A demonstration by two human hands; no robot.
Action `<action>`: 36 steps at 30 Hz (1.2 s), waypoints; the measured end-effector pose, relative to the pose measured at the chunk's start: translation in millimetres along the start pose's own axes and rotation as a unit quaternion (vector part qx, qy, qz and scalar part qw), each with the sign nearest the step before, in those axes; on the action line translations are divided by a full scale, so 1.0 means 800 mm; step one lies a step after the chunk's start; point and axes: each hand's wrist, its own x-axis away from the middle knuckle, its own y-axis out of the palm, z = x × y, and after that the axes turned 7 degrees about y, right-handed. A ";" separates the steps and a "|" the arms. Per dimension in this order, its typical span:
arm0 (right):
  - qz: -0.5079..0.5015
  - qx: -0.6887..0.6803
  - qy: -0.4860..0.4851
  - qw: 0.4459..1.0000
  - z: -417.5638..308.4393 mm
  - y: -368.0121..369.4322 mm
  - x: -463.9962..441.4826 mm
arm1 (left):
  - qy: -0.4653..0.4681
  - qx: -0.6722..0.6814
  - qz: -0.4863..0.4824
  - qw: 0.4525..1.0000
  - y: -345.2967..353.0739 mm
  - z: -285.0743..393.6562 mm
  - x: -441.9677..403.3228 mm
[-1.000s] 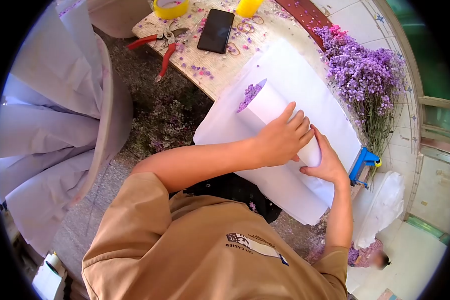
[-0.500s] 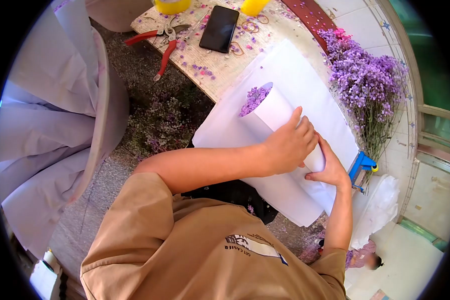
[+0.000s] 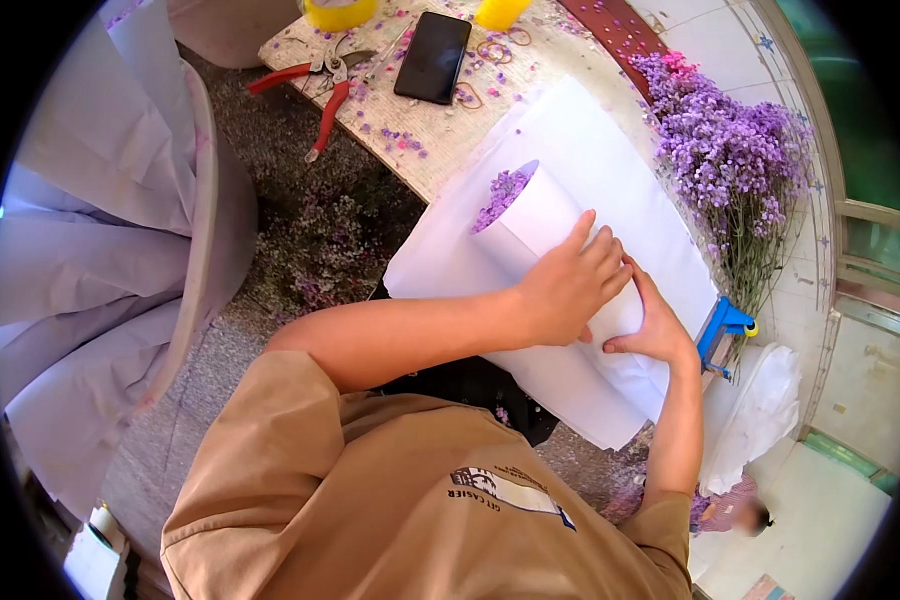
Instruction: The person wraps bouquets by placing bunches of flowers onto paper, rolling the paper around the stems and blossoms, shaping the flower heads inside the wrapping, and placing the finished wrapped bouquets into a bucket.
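Observation:
A bunch of small purple flowers shows at the upper open end of a white paper wrap, rolled into a cone. My left hand lies across the middle of the roll, back up, fingers curved over it. Around the lower end of the roll, my right hand curls with the thumb on the near side and the fingers on the far side. Beneath the roll are flat white paper sheets, which reach past the table's near edge. The stems are hidden inside the paper.
Red-handled pruning shears, a black phone and rubber bands lie on the petal-strewn table. Loose purple flowers and a blue tool are at right. A big bin of wrapping paper stands left. Another person is lower right.
The paper roll and my left hand have shifted slightly left. My right thumb has moved a little left along the paper. The rest of the scene looks nearly the same.

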 end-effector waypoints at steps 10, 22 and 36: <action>0.322 0.092 -0.189 0.923 -0.007 0.043 0.038 | 0.020 0.031 -0.026 0.999 -0.005 -0.014 -0.001; 0.445 0.190 -0.345 0.804 -0.018 0.078 0.033 | 0.030 0.014 -0.003 0.999 0.002 -0.013 -0.001; 0.436 0.208 -0.325 0.813 -0.023 0.095 0.045 | 0.040 0.012 -0.012 0.999 -0.002 -0.013 0.012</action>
